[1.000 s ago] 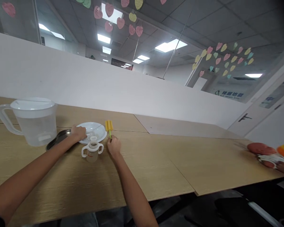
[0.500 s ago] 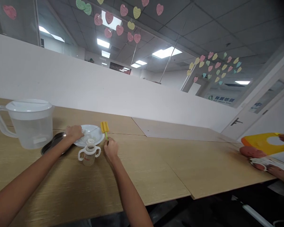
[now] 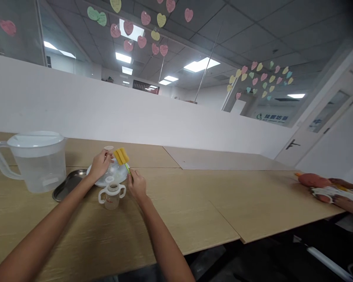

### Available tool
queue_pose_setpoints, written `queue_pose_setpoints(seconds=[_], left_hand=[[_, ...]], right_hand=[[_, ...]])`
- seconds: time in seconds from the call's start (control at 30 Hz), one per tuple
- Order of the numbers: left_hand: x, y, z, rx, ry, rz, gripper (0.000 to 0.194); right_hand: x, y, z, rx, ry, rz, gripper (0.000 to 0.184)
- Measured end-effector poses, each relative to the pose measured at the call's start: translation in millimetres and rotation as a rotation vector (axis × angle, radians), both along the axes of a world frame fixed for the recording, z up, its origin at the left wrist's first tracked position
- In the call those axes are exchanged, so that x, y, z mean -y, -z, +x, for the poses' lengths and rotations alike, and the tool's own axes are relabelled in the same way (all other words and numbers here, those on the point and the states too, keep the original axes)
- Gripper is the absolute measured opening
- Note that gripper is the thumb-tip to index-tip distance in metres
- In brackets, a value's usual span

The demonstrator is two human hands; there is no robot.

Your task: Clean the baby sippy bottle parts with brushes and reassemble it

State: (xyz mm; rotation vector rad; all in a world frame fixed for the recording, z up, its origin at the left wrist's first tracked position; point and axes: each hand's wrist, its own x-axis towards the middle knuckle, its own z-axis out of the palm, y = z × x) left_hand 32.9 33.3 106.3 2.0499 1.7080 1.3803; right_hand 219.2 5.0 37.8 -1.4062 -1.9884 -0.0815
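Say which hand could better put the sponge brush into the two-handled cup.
Probably the right hand: it grips the brush's green handle beside the cup; the left hand holds a small white piece.

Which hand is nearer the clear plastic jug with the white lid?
Left. The left hand is right of the clear plastic jug, apart from it; the right hand is farther right.
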Motion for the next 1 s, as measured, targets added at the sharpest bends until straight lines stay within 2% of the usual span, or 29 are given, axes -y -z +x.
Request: queue_pose_setpoints(seconds=[0.1,0.27,0.43,0.53,0.67,0.83,0.93,1.0], left_hand=[[3,-4.1,8,0.022,0.064,0.003,0.038],[11,-9.6,14,-0.199,-0.057,0.157,0.043],[16,-15.3,10,-0.314,-0.148,0.136,0.049],[18,-19.7,6,-0.298,-0.136,0.165,0.044],[19,-24.4,3,-0.13,-0.152,0.239,0.038],[23,-30.3,5,-0.009,-0.111,0.127,0.033],[26,-33.6,8,-0.042,-0.025,-0.01,0.035],[26,-33.6,11,-0.09,0.023,-0.047,0.037]], right_hand=[[0,-1.0,-1,-0.042,-0.019,0.011,0.036],[-1,-0.1,-2,-0.1,-0.036,-0.006,0.037],[0,0.1,-3,-0.078,-0.041,-0.069,0.037],[1,1.1,-3,-0.071,-0.041,-0.088,0.037],[1,5.6,-3,-0.093,-0.062,-0.076,0.036],[-4,16.4,-3,-0.179,-0.092,-0.015,0.034],[-8,22.0,-3,-0.253,-0.146,0.077,0.033],[-10,23.6,-3,-0.306,-0.169,0.132,0.034]])
